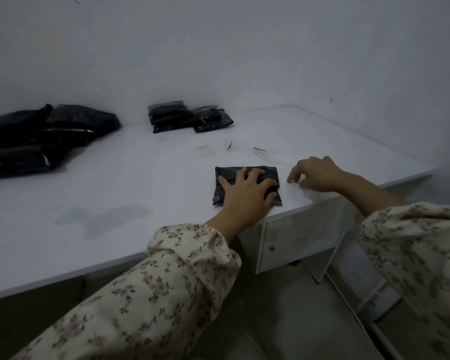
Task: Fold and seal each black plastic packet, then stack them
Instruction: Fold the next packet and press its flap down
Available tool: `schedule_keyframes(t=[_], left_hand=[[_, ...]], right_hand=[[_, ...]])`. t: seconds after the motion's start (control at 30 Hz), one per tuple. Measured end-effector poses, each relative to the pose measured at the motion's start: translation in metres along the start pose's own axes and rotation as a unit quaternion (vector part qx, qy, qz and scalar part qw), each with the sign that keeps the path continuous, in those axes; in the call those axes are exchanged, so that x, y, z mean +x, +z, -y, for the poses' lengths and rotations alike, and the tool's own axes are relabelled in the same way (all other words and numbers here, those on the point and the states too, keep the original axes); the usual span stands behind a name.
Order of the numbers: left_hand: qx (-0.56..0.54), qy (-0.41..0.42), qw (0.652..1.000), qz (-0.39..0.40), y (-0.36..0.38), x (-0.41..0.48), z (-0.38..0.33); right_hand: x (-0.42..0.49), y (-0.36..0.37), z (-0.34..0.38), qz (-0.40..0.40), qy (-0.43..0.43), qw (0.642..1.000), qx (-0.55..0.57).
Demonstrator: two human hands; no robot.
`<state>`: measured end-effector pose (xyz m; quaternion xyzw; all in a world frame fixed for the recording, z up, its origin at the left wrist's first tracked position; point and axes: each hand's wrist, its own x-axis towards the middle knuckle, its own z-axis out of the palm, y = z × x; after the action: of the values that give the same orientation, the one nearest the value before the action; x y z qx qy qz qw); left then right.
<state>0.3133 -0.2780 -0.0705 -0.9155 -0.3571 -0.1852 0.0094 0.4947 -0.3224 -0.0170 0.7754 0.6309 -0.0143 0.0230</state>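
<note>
A folded black plastic packet point(244, 183) lies near the front edge of the white table point(115, 203). My left hand point(247, 193) presses flat on it with fingers spread. My right hand point(316, 175) hovers just right of the packet with fingers curled downward over a faint clear strip point(305, 190). I cannot tell whether it pinches the strip. A stack of sealed black packets point(187, 116) stands at the back by the wall. A heap of larger black packets point(42, 139) lies at the far left.
Several clear tape pieces point(205, 150) and two small dark bits point(259, 149) lie behind the packet. A white cabinet with a knob point(296, 242) sits below the table's edge. The wall closes off the back and right.
</note>
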Motion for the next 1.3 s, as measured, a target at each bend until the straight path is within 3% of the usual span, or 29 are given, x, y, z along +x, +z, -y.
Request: schedule_keyframes(t=[0.2,0.47,0.67,0.8,1.13,1.3], left_hand=[[0.009,0.005,1.000,-0.012,0.003,-0.002,-0.007],[0.019,0.005,1.000,-0.011,0.004,-0.001,-0.006],[0.011,0.009,1.000,-0.016,0.004,-0.002,-0.006],[0.021,0.007,1.000,-0.014,0.004,-0.002,-0.005],[0.030,-0.001,0.999,-0.013,0.003,-0.005,-0.006],[0.036,-0.010,0.999,-0.016,0.002,-0.007,-0.008]], right_hand=[[0.001,0.006,-0.002,-0.050,-0.007,0.999,-0.009],[0.012,0.016,-0.003,-0.109,0.054,0.992,-0.040],[0.016,0.021,0.002,-0.129,0.074,0.986,-0.074],[0.012,0.022,0.004,-0.101,0.050,0.989,-0.100],[-0.009,0.009,0.009,0.022,0.042,0.993,0.107],[-0.025,0.003,0.005,0.071,0.032,0.949,0.305]])
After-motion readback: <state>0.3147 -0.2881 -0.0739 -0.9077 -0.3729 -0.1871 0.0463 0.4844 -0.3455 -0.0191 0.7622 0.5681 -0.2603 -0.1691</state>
